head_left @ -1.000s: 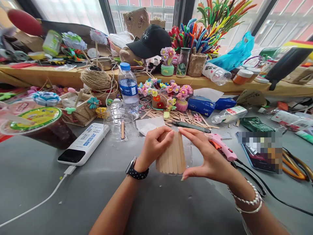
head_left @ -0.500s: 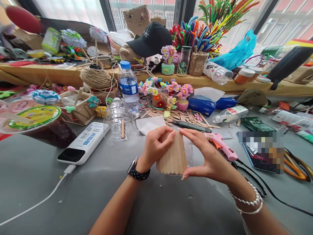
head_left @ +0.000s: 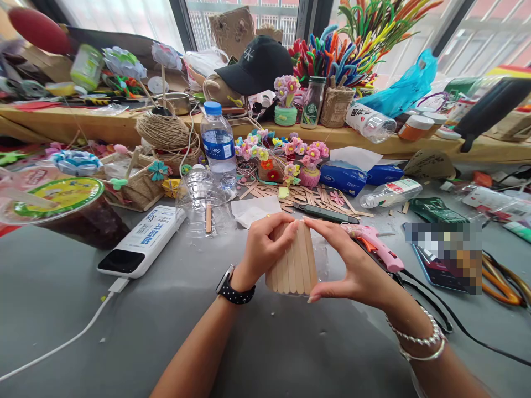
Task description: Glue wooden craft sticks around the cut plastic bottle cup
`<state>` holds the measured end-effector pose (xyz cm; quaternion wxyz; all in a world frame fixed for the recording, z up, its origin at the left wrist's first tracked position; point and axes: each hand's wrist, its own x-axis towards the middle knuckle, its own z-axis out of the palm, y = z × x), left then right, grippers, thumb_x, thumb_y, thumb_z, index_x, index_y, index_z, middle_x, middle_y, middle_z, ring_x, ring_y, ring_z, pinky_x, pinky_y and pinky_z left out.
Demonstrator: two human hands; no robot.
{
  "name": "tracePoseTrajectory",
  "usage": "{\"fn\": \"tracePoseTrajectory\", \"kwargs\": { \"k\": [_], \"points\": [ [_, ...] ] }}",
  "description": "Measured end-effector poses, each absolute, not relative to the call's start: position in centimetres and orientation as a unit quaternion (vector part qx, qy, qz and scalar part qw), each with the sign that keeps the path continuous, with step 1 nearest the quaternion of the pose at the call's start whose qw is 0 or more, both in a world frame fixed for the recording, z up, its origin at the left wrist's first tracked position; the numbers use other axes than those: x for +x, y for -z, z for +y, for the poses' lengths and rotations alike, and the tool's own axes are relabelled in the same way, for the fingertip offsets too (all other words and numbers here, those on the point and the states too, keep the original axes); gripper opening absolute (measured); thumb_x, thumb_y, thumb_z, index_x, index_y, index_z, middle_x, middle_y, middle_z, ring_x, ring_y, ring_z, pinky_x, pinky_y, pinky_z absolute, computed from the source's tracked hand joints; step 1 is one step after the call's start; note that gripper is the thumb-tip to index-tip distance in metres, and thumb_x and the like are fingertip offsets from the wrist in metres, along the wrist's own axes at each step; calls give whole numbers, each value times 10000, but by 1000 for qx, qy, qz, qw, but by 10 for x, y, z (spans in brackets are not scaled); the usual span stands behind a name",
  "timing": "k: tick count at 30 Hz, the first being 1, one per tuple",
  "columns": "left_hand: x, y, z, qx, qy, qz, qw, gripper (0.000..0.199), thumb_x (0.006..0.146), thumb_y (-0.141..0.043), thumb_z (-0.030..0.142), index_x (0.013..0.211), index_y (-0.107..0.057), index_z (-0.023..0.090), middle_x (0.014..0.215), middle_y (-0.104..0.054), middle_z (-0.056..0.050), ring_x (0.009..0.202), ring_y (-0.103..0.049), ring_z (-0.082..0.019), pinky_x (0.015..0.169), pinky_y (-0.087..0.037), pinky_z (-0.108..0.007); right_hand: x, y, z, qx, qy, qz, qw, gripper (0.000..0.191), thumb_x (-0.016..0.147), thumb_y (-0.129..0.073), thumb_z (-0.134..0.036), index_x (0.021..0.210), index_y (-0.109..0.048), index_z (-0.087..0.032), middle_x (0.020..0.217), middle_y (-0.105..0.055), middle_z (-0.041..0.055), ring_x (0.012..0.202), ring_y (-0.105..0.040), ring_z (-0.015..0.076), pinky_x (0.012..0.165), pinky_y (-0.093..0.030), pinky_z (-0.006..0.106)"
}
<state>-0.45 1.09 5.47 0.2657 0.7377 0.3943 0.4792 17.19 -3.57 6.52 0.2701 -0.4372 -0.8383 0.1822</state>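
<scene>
A piece covered with several wooden craft sticks (head_left: 293,265), side by side over clear plastic, stands between my hands at the middle of the grey table. My left hand (head_left: 267,249) grips its upper left part, with thumb and fingers near the top edge. At its right, my right hand (head_left: 348,262) touches the top corner with the fingertips and the lower right edge with the thumb. Behind the hands lies a pile of loose wooden sticks (head_left: 307,198) with a dark green cutter (head_left: 327,214) in front of it. A pink glue gun (head_left: 384,251) rests right of my right hand.
To the left are a white power bank (head_left: 143,240) with its cable, a drink cup (head_left: 87,215) and a cut plastic bottle (head_left: 201,204). A water bottle (head_left: 218,146) stands behind. On the right lie a phone (head_left: 440,265) and orange-handled scissors (head_left: 501,284).
</scene>
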Motion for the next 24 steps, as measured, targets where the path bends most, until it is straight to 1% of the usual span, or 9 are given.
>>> {"fn": "tracePoseTrajectory", "kwargs": {
  "k": [11,15,18,22,24],
  "points": [
    [-6,-57,10,751,-468,387,259,191,805,-456,273,695,-570,166,675,-621,11,577,-512,-86,555,-395,-200,171,-66,-37,-430,-187,-841,268,913,595,-639,-540,1344,-173,-305,1346,-356,67,1229,-339,244,1004,-330,436],
    [-12,-67,7,764,-444,400,245,228,782,-507,314,620,-553,161,605,-587,15,553,-484,-86,539,-375,-206,170,-68,-39,-418,-178,-852,259,905,606,-622,-552,1348,-172,-296,1351,-336,73,1246,-309,251,1018,-306,442],
    [-18,-74,6,782,-411,385,268,281,773,-522,345,568,-545,154,544,-557,19,520,-462,-80,510,-361,-200,169,-70,-41,-404,-173,-864,246,888,619,-607,-557,1349,-177,-290,1368,-301,69,1270,-263,246,1038,-278,430],
    [-24,-79,6,805,-371,339,314,200,755,-557,342,704,-628,162,621,-623,11,546,-492,-80,510,-363,-186,169,-72,-44,-392,-174,-874,228,865,643,-594,-544,1354,-173,-290,1390,-262,63,1296,-205,239,1052,-259,420],
    [-25,-80,6,814,-349,325,333,195,749,-566,335,716,-638,158,584,-598,19,525,-465,-73,493,-346,-180,168,-74,-45,-388,-174,-877,224,862,648,-590,-542,1357,-168,-291,1396,-256,60,1301,-196,239,1052,-261,420]
  ]
}}
